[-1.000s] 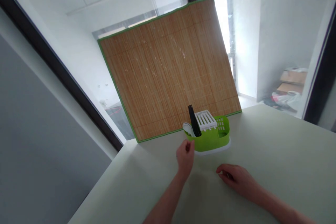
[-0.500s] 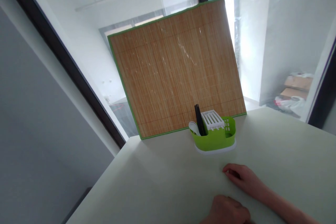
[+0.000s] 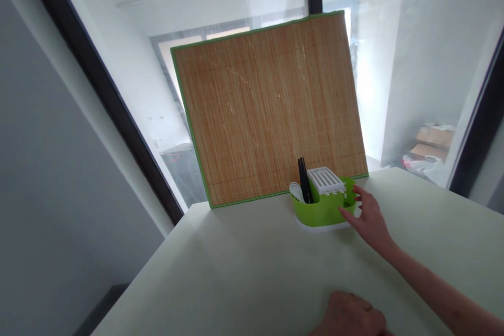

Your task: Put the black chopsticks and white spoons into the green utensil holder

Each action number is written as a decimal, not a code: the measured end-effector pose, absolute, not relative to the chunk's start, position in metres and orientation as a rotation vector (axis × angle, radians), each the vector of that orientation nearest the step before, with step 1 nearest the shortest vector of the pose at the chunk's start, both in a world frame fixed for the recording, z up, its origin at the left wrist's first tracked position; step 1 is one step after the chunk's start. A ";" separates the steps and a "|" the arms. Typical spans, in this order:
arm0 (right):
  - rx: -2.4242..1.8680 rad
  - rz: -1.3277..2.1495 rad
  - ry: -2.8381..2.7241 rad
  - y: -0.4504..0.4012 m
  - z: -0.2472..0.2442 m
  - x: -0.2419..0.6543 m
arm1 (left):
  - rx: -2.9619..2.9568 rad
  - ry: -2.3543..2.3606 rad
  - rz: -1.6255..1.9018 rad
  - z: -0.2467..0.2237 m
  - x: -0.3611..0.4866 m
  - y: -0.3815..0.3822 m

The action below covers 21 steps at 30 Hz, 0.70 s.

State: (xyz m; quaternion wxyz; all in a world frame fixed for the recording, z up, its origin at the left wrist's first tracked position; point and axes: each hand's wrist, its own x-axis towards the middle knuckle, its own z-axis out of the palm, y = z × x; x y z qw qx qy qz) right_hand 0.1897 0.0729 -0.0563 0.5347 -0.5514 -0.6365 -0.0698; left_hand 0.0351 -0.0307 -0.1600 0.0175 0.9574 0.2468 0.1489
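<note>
A green utensil caddy (image 3: 321, 212) with a white base stands on the pale table. White spoons (image 3: 296, 191) and black chopsticks (image 3: 304, 181) lean in its left part, and a white slotted rack (image 3: 325, 179) sits over its middle. My right hand (image 3: 370, 218) is at the caddy's right end, thumb and fingers spread on either side of the rim; whether it touches is unclear. Near the bottom edge my left hand (image 3: 354, 315) rests on the table, its fingers curled in, with nothing visible in it.
Behind the caddy, a bamboo mat (image 3: 268, 110) with green edging leans upright against the window. The table (image 3: 244, 262) has a slanting left edge. Cardboard boxes (image 3: 433, 139) lie beyond the glass at right.
My right hand has moved forward to the caddy's right end and its fingers have opened. My left hand is still curled near the bottom. The view has shifted slightly.
</note>
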 end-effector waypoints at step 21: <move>-1.668 -0.301 -1.435 0.095 -0.011 0.146 | 2.953 0.853 0.428 -0.165 0.040 -0.030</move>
